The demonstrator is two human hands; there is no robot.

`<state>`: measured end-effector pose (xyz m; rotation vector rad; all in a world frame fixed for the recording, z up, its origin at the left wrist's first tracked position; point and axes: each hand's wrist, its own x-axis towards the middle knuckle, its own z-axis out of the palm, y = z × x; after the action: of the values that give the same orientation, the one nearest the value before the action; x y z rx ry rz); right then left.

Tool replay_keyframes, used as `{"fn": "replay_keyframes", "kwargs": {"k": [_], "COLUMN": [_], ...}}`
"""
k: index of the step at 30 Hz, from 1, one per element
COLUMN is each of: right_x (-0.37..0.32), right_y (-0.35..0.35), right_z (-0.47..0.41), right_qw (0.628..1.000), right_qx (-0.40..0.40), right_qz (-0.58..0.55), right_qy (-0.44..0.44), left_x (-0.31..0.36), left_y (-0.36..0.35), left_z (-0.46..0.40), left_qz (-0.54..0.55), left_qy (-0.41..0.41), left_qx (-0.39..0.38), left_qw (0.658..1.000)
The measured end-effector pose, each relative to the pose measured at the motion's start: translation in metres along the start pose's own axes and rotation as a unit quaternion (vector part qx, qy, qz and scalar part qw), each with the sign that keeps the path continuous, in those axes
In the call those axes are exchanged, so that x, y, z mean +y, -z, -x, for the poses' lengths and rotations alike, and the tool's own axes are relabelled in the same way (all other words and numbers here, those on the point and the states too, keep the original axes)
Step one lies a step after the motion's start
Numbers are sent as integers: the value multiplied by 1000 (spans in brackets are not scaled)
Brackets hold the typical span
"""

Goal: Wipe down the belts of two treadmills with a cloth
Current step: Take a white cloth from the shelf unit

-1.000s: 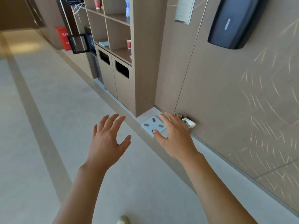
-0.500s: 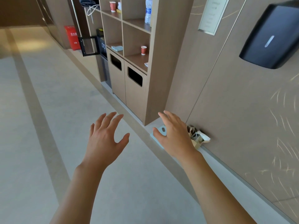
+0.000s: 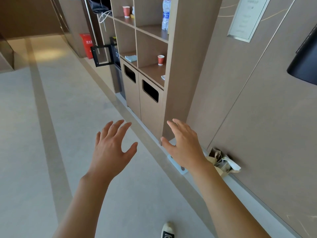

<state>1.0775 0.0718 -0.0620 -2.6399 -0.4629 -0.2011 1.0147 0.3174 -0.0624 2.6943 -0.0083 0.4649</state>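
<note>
No treadmill shows in this view. A pale blue folded cloth [image 3: 131,58] lies on a lower shelf of the wooden shelf unit [image 3: 173,93], far ahead of both hands. My left hand [image 3: 111,148] hovers over the grey floor with fingers spread, holding nothing. My right hand [image 3: 184,145] is also spread and empty, held in front of the unit's near corner and above a white bathroom scale [image 3: 178,166] that it mostly hides.
Two bin openings [image 3: 150,91] sit in the unit's base; red paper cups [image 3: 160,60] and a water bottle [image 3: 166,14] stand on its shelves. Crumpled paper bags [image 3: 222,162] lie against the wall ledge. A red fire-equipment box [image 3: 87,45] stands far back. My shoe [image 3: 168,230] is at the bottom.
The view has risen and moved along the wall toward the shelf unit. Both hands stay spread and empty; the right hand now covers most of the scale.
</note>
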Motion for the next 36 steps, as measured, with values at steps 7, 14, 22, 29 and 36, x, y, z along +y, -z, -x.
{"fn": "replay_keyframes", "kwargs": {"k": [7, 14, 22, 29, 36], "right_x": [55, 84, 91, 60, 6], "right_y": [15, 16, -2, -43, -96], "right_z": [-99, -159, -220, -305, -412], "right_qw": [999, 997, 996, 997, 998], "right_qx": [8, 14, 8, 13, 6], "right_qz": [-50, -76, -85, -77, -50], "right_qy": [9, 9, -6, -19, -35], "left_x": [21, 25, -4, -78, -180], "left_y": [-29, -44, -61, -72, -66], "left_z": [-93, -159, -225, -303, -400], "left_qz": [-24, -34, -24, -6, 13], "left_qy": [-3, -5, -15, -34, -48], "left_qx": [-7, -8, -17, -21, -31], "left_qw": [1000, 999, 999, 999, 998]}}
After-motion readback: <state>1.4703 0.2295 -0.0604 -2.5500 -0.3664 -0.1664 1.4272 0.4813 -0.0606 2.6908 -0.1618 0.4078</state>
